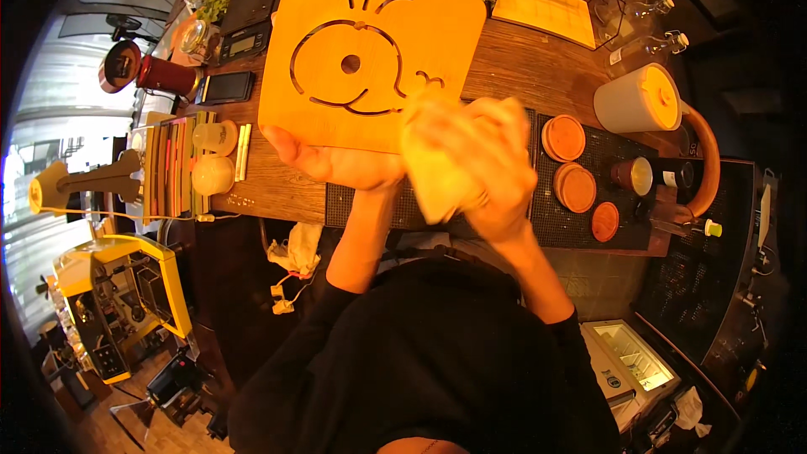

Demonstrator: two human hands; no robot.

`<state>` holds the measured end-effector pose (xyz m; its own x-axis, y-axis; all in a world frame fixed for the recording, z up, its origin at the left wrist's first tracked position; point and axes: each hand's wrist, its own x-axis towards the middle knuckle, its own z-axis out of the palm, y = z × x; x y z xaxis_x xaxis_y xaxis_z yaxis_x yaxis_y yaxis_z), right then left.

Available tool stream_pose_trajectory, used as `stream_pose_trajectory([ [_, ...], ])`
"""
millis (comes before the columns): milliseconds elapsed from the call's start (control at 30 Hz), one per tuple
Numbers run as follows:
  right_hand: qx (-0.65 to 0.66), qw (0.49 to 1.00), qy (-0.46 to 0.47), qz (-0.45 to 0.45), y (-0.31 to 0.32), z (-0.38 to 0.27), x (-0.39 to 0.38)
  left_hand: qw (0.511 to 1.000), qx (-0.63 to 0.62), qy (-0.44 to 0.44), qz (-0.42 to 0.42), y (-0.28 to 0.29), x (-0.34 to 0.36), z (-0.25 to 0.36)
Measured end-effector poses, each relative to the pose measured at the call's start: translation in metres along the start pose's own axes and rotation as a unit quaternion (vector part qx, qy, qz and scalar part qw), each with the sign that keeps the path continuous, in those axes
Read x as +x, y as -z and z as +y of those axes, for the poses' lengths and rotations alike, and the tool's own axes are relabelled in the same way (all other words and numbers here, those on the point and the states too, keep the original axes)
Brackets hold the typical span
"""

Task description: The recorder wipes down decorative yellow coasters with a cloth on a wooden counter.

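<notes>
Step in hand, as judged: wiping down a cut-out wooden board (370,42) with a cloth (437,164).

Far left, on the wooden counter (538,76): red canister (166,74), dark phone (227,87), two pale round lidded cups (214,155) beside a rack of coloured strips.

Board is held up over the counter's middle, tilted toward the camera. Thin, flat, rounded corners, smooth orange-lit face with a cartoon-face pattern sawn through.

Left hand (336,161): fingers clamped on the board's near edge, thumb on the front.

Right hand (492,172): fingers closed round the bunched pale cloth, pressed to the board's near right corner.

Next move likely calls for a steady left grip while the cloth is swept across the slots.

Right: three round wooden coasters (576,176) on a dark perforated mat (622,202), white lidded jug (639,99) further off.
</notes>
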<state>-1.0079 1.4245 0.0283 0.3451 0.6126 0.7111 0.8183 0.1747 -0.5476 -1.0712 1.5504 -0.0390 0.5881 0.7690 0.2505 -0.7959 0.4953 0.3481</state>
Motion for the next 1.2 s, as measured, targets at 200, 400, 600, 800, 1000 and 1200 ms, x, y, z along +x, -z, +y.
stream_pose_trajectory([
  [200, 0.004, 0.998, -0.047, 0.041, -0.008, -0.013, -0.002, 0.993, -0.064, 0.085, -0.056, 0.018, -0.030, 0.010],
  [400, -0.083, 0.996, -0.021, 0.018, 0.006, 0.009, 0.002, 0.975, -0.113, 0.158, -0.104, 0.053, -0.029, 0.008],
  [600, 0.096, 0.993, -0.061, 0.024, -0.010, -0.012, -0.012, 0.797, 0.545, 0.248, -0.078, 0.133, -0.097, 0.023],
  [800, 0.095, 0.993, -0.074, 0.001, 0.013, -0.010, 0.019, 0.872, 0.461, 0.162, -0.037, 0.085, -0.051, 0.019],
  [1000, 0.000, 1.000, 0.011, -0.010, 0.008, 0.001, 0.022, 0.941, 0.331, 0.065, -0.013, 0.020, -0.023, 0.009],
  [1200, -0.051, 0.998, 0.036, -0.006, 0.007, -0.001, 0.027, 0.978, 0.200, -0.043, 0.028, -0.044, -0.006, -0.004],
])
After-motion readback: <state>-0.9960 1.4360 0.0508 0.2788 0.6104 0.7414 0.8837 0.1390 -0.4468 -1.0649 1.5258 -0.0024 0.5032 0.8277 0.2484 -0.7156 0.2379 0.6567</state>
